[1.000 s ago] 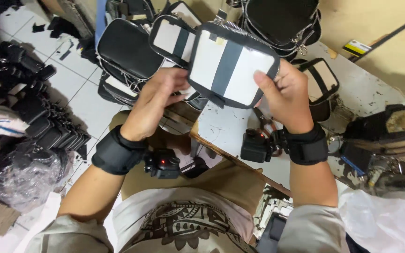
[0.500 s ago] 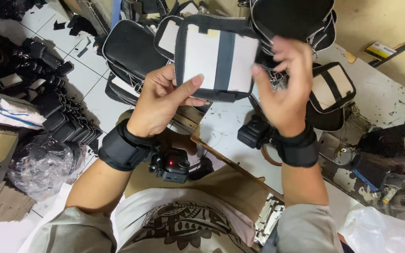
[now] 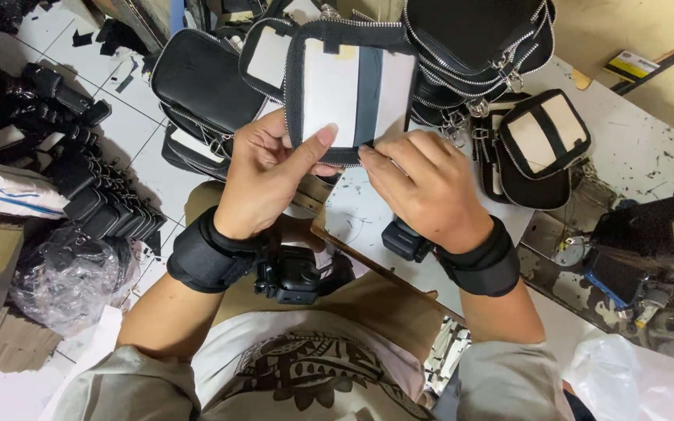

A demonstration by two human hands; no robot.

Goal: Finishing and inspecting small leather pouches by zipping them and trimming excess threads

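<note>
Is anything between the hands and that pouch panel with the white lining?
Nothing visible. The left hand and right hand both already touch the pouch panel at its lower edge, held up in front of the stacked black pouches.

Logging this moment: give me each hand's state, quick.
Left hand: closed on the black-edged pouch panel, thumb on its face.
Right hand: fingers pinching the panel's lower edge.

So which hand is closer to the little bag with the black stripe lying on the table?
The right hand. It is at the held pouch's lower edge, beside the striped bag on the table. The left hand is farther, across the pouch.
</note>
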